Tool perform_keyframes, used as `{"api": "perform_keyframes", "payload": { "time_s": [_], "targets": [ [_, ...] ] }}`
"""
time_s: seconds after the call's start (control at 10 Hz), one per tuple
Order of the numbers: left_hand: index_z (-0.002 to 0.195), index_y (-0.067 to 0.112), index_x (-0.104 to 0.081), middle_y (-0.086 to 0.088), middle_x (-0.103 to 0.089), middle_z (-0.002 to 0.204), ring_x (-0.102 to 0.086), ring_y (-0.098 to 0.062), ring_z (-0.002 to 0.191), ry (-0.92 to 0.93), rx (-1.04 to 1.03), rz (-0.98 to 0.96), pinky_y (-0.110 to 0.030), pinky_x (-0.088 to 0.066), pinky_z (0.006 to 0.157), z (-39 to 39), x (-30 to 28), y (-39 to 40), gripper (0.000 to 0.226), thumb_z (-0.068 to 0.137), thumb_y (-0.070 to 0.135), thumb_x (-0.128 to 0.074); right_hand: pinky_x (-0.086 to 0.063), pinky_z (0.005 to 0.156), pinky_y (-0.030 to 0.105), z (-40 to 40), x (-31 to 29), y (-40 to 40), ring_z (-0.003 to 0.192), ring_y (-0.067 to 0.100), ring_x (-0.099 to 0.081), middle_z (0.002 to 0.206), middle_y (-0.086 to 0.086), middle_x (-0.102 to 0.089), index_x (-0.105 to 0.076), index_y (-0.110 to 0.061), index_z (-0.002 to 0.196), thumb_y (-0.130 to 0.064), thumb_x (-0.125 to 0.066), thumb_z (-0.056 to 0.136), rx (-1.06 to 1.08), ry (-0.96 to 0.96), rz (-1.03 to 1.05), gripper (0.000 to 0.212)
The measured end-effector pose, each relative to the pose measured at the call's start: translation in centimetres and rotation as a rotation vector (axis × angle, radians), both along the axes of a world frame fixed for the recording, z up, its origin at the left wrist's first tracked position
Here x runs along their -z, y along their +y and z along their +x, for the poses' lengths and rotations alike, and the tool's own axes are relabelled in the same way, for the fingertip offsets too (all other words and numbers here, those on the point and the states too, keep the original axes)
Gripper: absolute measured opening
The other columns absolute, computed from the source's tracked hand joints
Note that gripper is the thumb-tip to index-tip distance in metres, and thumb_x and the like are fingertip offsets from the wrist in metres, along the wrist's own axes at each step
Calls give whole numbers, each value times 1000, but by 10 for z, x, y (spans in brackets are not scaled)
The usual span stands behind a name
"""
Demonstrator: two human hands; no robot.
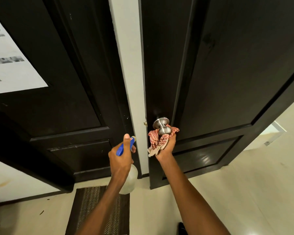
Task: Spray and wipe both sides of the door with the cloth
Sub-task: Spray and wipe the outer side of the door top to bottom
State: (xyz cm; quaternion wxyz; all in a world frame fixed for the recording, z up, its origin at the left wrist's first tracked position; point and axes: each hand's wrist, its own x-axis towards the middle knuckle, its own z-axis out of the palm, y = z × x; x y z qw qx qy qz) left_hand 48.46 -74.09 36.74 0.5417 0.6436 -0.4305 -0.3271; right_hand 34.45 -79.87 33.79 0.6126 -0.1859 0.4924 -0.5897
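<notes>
A dark panelled door (pixel 227 73) fills the right half of the head view, with a round steel knob (pixel 162 127) near its left edge. My right hand (pixel 166 145) holds a red-and-white striped cloth (pixel 157 141) bunched up under and around the knob. My left hand (pixel 120 158) grips a spray bottle (pixel 130 178) with a blue trigger head and a pale translucent body, its nozzle pointing up towards the white frame strip (pixel 131 65) between the two doors.
A second dark door (pixel 61 82) stands at the left with a white printed sheet (pixel 8 61) stuck on it. A patterned brown doormat (pixel 98 209) lies on the pale tiled floor (pixel 244 192) below my arms.
</notes>
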Motion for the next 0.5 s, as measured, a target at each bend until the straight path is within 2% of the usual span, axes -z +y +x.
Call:
{"api": "perform_keyframes", "payload": {
  "time_s": [0.1, 0.2, 0.3, 0.4, 0.5],
  "targets": [
    [72, 9, -69, -8, -68, 68, -57, -13, 47, -16, 23, -11, -21, -48, 47, 0, -2, -2, 63, 89, 64, -42, -55, 78, 16, 11, 19, 18, 95, -6, -68, 132, 3, -54, -23, -15, 155, -12, -37, 110, -79, -298, 2, 47],
    [70, 9, -69, -6, -67, 66, -58, -15, 47, -25, 33, -39, -22, -48, 47, 2, -7, -8, 64, 90, 64, -43, -55, 70, 10, 6, 23, 34, 75, -19, -64, 122, -8, -52, -21, -16, 156, -9, -30, 111, -71, -402, 75, 46],
    [71, 10, -69, -7, -67, 66, -57, -14, 46, -17, 32, -52, -20, -47, 46, 4, -10, -14, 62, 90, 63, -44, -47, 101, 31, -6, 19, 32, 93, -7, -62, 113, -11, -55, -43, -29, 134, -6, -45, 105, -156, 68, 127, 37],
    [71, 10, -68, -6, -67, 66, -56, -15, 45, -6, 37, -51, -20, -48, 45, 5, -7, -19, 59, 92, 60, -44, -53, 85, 38, -33, 16, 10, 80, 16, -62, 82, 6, -60, -60, -8, 97, -26, -33, 109, 256, -397, 146, 35],
    [72, 10, -68, -6, -67, 68, -56, -13, 46, -4, 41, -28, -19, -47, 46, 4, -2, -22, 60, 92, 61, -43, -52, 97, 45, -60, 33, 8, 106, 24, -64, 106, 5, -71, -49, -6, 141, -45, -31, 108, 296, -191, 50, 54]
  ]
}}
